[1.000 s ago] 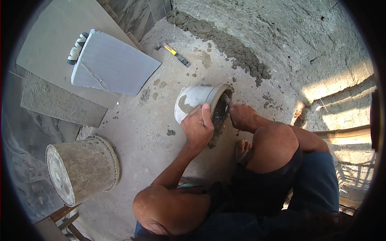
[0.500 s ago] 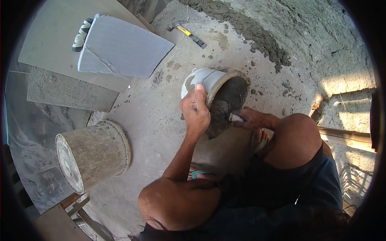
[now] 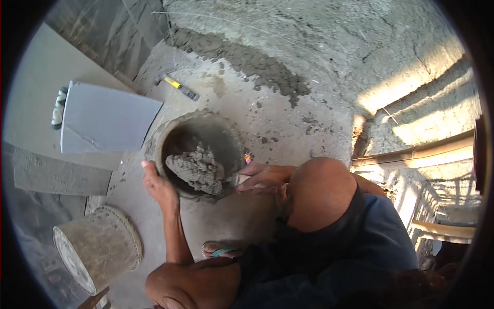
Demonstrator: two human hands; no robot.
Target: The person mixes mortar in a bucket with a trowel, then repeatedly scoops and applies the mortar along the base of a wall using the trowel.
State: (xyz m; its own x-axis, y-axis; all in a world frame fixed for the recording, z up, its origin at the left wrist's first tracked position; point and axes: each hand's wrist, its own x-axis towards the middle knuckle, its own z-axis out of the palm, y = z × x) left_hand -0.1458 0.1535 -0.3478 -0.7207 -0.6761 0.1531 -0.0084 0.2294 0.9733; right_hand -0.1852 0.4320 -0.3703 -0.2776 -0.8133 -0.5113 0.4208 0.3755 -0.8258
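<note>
A rough grey cement wall [image 3: 329,46] curves across the far side, with a band of wet dark mortar [image 3: 247,62] along its foot. Far left, a large pale grey tile [image 3: 105,121] lies flat on the concrete floor [image 3: 288,129]. Near left, a mortar-crusted grey bucket [image 3: 98,247] lies tipped on its side. In the middle stands the round mortar-smeared mixing bucket [image 3: 198,152], open end up, holding a lump of wet grey mortar [image 3: 198,167]. The left hand [image 3: 159,185] grips the bucket's near-left rim, fingers curled over the edge. The right hand [image 3: 265,177], just right of the bucket, has its fingers closed round the pale handle of a trowel [image 3: 234,181] whose blade sits under the mortar lump. A small yellow-handled tool [image 3: 180,87] lies beyond, on the far floor.
</note>
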